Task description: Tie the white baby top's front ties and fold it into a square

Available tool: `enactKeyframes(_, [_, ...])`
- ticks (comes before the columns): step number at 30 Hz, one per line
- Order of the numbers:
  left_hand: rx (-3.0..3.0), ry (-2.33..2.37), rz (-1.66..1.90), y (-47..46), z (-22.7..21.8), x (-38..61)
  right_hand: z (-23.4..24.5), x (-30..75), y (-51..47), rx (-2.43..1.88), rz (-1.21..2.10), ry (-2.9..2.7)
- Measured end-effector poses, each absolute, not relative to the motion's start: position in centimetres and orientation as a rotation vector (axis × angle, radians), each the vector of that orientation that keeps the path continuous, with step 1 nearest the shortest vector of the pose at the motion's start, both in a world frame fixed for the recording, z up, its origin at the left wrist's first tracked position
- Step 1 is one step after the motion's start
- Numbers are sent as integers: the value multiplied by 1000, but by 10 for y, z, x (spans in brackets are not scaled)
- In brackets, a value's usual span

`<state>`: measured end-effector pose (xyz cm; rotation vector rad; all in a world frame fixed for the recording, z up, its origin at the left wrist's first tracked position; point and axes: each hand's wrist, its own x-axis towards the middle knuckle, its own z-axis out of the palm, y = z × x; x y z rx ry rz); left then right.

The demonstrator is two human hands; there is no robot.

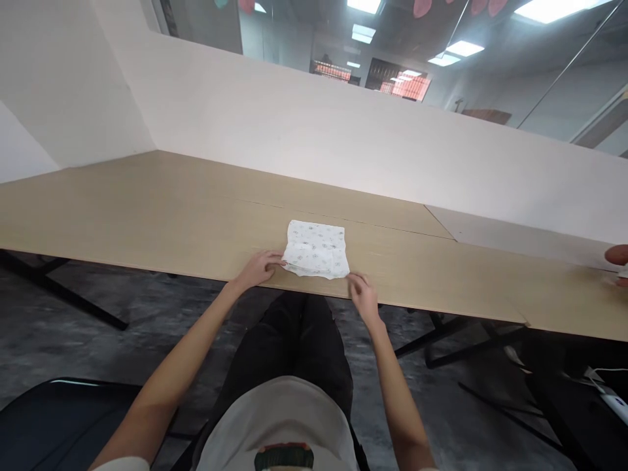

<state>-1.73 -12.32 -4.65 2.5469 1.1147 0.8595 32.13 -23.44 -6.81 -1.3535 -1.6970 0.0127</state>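
**While the left hand and right hand stand apart, a folded white cloth lies between them**

Since the view looks down from the person's head, a white shirt fills the bottom centre of the frame, with dark trousers beyond it and a black chair at lower left. At lower right, a white power strip and its cable lie on the floor. Both forearms reach up and inward to the near edge of a pale wood desk. The hands are not together: the left hand's fingertips sit at the cloth's left side, and the right hand's fingertips are at its lower right corner. Neither clearly clamps it, and I cannot tell whether either is gripping or only touching. The cloth sits near the middle of the frame, close to the desk's near edge. It is already folded into a flat, roughly rectangular pad with a small grey print, its layers showing along the lower edge. No other cloth shows. Farther off, a co-worker's hand enters at the right edge, and a pale partition runs behind the desk, below a glass wall along the top of the frame.
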Motion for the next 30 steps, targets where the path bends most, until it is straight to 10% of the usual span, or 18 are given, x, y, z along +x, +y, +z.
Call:
enactKeyframes(22, [2266, 1276, 1105, -123, 12, 18, 1, 348, -183, -1548, 81, -1667])
enactKeyframes(30, [2160, 1635, 851, -36, -29, 58, -28, 353, -88, -1896, 304, -1693])
